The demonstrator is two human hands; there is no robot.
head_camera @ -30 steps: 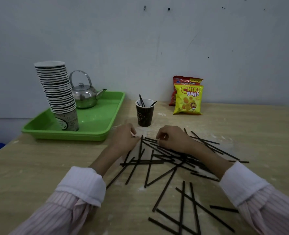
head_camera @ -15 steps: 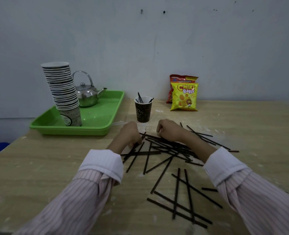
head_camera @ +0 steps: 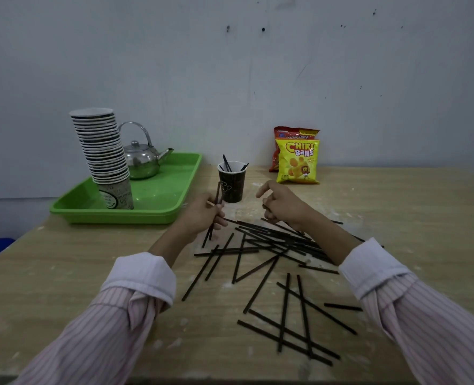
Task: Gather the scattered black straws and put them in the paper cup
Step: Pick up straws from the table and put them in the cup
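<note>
L hand [head_camera: 199, 215] grips straws [head_camera: 217, 194] near paper cup [head_camera: 232, 187] (green tray [head_camera: 119, 218] left); R hand [head_camera: 283, 208] grasp unclear.

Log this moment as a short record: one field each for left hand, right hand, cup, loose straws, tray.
left hand: grips black straws near upright, close beside the cup
right hand: raised over the pile, index finger out; grip unclear
paper cup: upright, a few straws already inside
loose straws: many, scattered on the table
tray: holds cup stack and kettle
</note>
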